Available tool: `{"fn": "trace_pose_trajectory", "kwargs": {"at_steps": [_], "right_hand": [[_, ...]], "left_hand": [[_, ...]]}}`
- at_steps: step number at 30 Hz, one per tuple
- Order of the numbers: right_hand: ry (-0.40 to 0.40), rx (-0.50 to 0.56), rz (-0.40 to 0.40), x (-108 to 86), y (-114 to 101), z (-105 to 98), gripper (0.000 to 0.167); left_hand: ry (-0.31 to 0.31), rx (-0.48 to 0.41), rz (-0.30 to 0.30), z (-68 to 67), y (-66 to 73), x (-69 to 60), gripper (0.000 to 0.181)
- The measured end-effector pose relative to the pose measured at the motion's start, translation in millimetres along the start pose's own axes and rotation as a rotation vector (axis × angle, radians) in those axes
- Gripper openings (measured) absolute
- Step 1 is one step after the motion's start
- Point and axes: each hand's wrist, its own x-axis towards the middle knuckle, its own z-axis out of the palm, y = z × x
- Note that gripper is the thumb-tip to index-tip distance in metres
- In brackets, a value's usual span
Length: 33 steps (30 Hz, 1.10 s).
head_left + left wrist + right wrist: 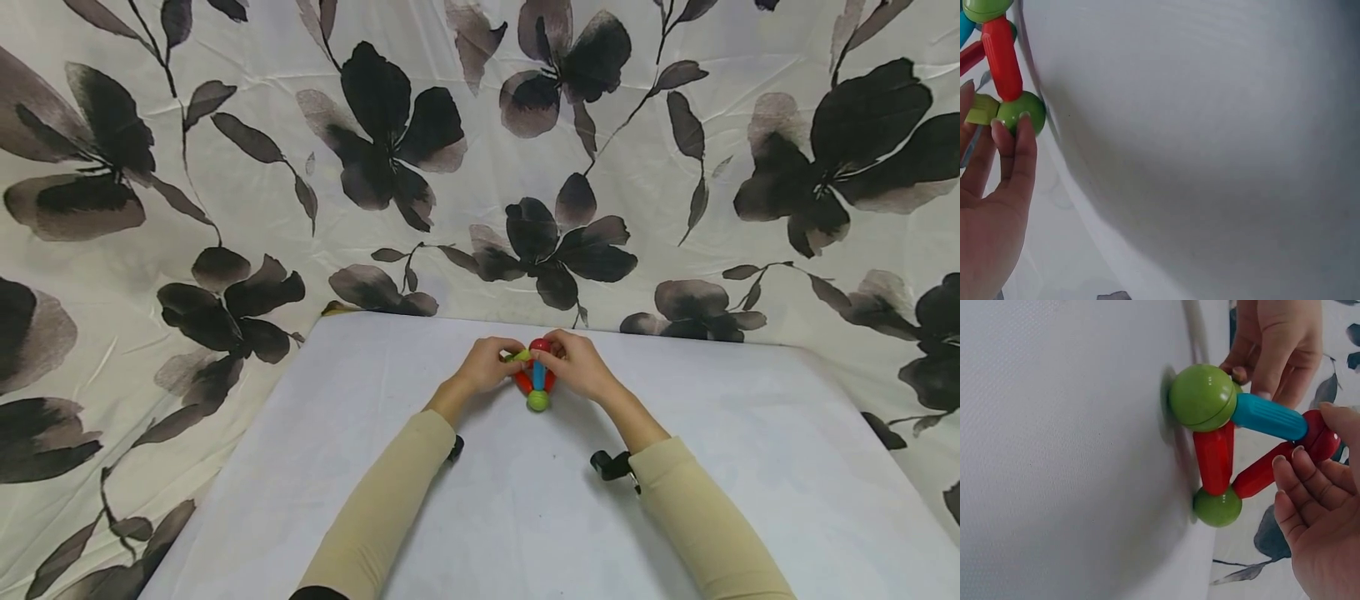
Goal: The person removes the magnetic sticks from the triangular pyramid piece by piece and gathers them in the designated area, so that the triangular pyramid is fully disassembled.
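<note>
A small pyramid of toy balls and rods stands at the far part of the table, between both hands. Its front green ball [537,401] carries a blue rod [1269,417] that rises to a red ball [1321,434] on top. Red rods [1213,459] join the lower balls, and another red rod [1263,470] slopes up to the top. My right hand [581,367] pinches the red ball between thumb and fingers. My left hand [487,364] pinches a light green rod [984,109], with fingertips touching a lower green ball [1025,114]. The rod's far end is hidden.
The white-covered table [510,517] extends around the toy, its back edge just behind the hands. A floral cloth [465,192] hangs behind it. Dark wrist cameras [609,465] stick out near the sleeves.
</note>
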Motion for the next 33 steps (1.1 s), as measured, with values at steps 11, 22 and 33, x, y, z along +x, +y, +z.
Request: {"fn": "trace_pose_trajectory", "kwargs": {"at_steps": [11, 22, 33], "right_hand": [[0.029, 0.015, -0.01, -7.1, 10.0, -7.0, 0.037], [0.027, 0.008, 0.044, -16.8, 14.9, -17.4, 0.039], [0.035, 0.038, 0.083, -30.1, 23.7, -28.4, 0.038]], "left_hand": [[0.045, -0.069, -0.031, 0.9, -3.4, -4.8, 0.029], [0.028, -0.077, -0.054, -2.1, 1.9, -11.4, 0.029], [0.015, -0.113, -0.061, -4.7, 2.5, -20.2, 0.026]]}}
